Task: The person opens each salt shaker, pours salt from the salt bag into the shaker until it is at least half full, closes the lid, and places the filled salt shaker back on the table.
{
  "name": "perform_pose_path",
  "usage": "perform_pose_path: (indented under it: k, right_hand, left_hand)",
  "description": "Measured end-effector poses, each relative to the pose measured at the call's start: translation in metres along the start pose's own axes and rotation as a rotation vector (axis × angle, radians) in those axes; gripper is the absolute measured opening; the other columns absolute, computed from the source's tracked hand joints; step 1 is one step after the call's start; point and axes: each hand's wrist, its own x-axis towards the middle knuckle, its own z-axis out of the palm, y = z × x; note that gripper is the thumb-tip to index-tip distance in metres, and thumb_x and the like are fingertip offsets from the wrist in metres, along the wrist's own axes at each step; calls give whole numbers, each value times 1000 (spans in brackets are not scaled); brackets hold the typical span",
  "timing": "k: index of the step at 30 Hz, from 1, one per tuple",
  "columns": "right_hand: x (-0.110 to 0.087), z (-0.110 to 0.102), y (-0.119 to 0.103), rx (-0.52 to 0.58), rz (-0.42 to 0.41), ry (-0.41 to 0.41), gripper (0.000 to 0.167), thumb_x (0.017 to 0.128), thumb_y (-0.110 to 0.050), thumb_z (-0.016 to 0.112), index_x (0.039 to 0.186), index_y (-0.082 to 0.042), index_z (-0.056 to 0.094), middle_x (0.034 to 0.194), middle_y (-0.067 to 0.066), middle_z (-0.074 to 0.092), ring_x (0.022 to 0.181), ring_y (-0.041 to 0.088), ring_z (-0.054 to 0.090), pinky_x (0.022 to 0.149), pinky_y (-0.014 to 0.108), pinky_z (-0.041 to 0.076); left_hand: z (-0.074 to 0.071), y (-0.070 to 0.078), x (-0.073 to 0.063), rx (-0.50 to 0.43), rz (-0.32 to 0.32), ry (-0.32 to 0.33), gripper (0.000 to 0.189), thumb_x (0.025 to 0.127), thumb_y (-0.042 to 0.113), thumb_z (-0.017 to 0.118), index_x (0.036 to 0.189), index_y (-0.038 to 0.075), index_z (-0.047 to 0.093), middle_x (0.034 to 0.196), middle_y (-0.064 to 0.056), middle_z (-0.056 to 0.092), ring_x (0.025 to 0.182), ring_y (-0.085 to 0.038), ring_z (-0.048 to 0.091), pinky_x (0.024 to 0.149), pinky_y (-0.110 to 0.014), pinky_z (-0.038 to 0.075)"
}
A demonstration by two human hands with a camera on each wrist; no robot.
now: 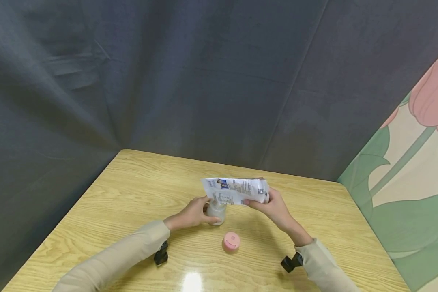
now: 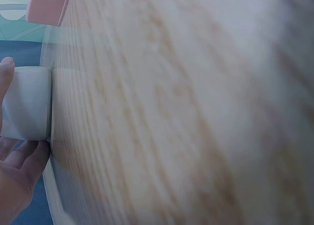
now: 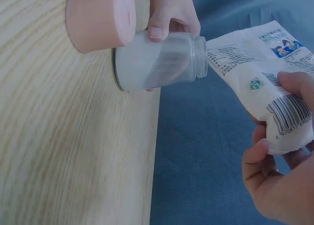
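Steadying the glass jar (image 1: 217, 215) upright on the tabletop (image 1: 131, 190), the left hand (image 1: 195, 213) had its fingers wrapped round it, while the right hand (image 1: 276, 209) pinched the white packet (image 1: 235, 190), one end slanting to the jar's mouth. A slow tilt, that end kept over the opening, likely suited best.
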Motion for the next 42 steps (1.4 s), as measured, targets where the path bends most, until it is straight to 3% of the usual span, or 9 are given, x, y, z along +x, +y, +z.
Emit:
perform_pose_path:
  k: [19,31,42]
  right_hand:
    - [0,-2,5,19,-16,-13,45,87,1,74,129,-7,58,127,13,64,111,25,65,84,37,57]
    - [0,-3,5,6,-9,23,46,87,0,75,130,-7,59,126,14,65,109,23,66,82,36,58]
    - [0,-5,5,-4,-5,39,45,87,-1,75,128,-7,60,127,15,64,109,23,66,82,36,58]
  left_hand:
    - [1,0,1,20,-14,10,72,82,27,83,142,8,49,130,-8,61,114,-23,63,94,-30,51]
    - [1,2,0,15,-20,-1,70,84,31,82,138,1,50,126,-12,62,112,-26,64,92,-31,53]
    - [1,1,-1,15,-43,5,68,84,32,82,138,4,51,125,-9,62,111,-24,64,89,-27,54]
